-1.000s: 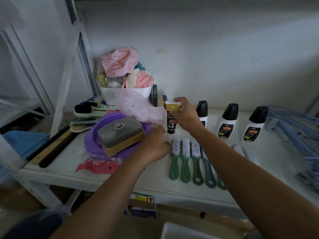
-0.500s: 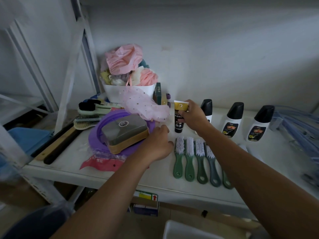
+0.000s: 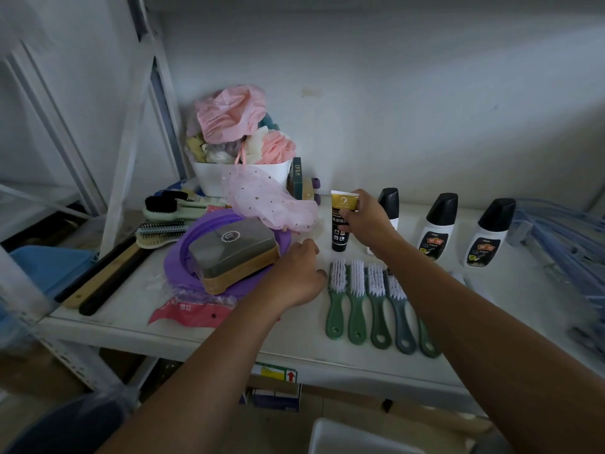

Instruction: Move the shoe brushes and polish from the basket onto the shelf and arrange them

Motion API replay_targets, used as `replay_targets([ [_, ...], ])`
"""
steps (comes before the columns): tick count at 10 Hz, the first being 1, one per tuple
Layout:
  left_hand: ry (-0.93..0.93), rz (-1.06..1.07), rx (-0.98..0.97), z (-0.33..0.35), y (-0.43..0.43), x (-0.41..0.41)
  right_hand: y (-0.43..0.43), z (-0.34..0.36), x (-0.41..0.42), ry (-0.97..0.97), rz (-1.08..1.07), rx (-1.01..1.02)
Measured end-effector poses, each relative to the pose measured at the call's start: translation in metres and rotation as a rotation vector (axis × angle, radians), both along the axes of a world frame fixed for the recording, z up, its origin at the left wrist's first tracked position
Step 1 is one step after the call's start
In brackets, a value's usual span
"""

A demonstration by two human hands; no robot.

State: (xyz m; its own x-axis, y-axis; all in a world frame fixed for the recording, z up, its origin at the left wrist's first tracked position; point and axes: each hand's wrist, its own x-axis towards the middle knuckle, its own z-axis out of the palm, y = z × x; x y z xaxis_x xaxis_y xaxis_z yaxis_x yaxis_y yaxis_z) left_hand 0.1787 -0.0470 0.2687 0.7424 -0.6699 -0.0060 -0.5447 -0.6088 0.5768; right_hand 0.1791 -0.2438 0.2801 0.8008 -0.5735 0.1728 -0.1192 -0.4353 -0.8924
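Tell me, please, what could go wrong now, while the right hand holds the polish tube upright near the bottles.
1. The polish tube is tall and stands on a narrow end. When the right hand lets go, it may tip onto the green brushes in front of it.
2. The nearest white bottle is just behind that hand and partly hidden. A careless pull back might knock it over.

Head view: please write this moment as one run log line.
right hand: grips polish tube, upright on shelf | left hand: rests beside green brushes, empty | tube: left of polish bottles
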Motion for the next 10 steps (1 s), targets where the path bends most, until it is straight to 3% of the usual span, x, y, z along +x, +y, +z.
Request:
replay_targets([
  [6, 0.029, 0.0, 0.019, 0.002, -0.002, -0.002, 0.01, 0.011, -0.01, -0.09, 0.015, 0.058],
  [8, 0.012, -0.002, -0.002, 0.003, -0.005, -0.004, 0.015, 0.017, -0.014, -0.09, 0.024, -0.02],
  [10, -0.101, 0.006, -0.228, 0.014, -0.007, -0.01, 0.016, 0.03, -0.024, -0.082, 0.055, -0.228],
])
